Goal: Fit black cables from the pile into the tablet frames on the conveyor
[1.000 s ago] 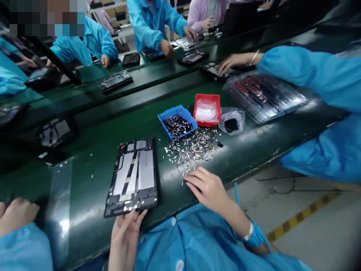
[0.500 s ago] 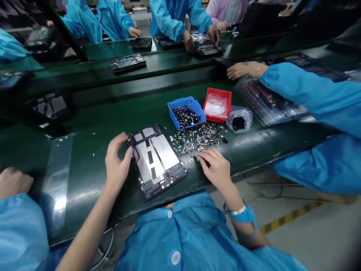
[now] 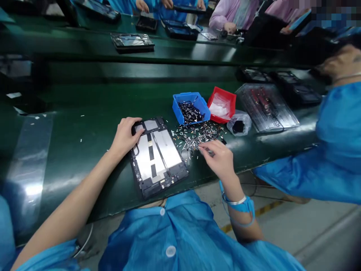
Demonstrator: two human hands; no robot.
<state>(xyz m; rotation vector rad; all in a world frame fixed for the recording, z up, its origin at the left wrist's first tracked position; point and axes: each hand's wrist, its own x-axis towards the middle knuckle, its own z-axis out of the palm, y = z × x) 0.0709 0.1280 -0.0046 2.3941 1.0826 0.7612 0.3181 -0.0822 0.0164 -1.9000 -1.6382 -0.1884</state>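
An opened tablet (image 3: 166, 148), its silvery inside with black strips facing up, lies on the green bench in front of me. My left hand (image 3: 126, 136) rests at its upper left corner, thumb on the inner face and fingers curled at the top edge. To the tablet's right, my right hand (image 3: 218, 158) pinches thumb and forefinger together at the near side of a scattered pile of small cable pieces (image 3: 201, 134). Whatever sits between those fingertips is too small to make out. A wristband (image 3: 244, 205) circles my right wrist.
Behind the pile stand a blue bin (image 3: 178, 109) of black cable pieces and a red bin (image 3: 232, 105) with clear plastic bags. A bag (image 3: 244, 122) with black contents and a clear tray (image 3: 265, 109) lie farther right. A co-worker's sleeve (image 3: 338, 120) is beyond.
My left hand has moved in from the tablet's left edge onto its upper left corner. My right hand stays pinched at the pile. The co-worker's hand on the right has drawn away from the clear tray.
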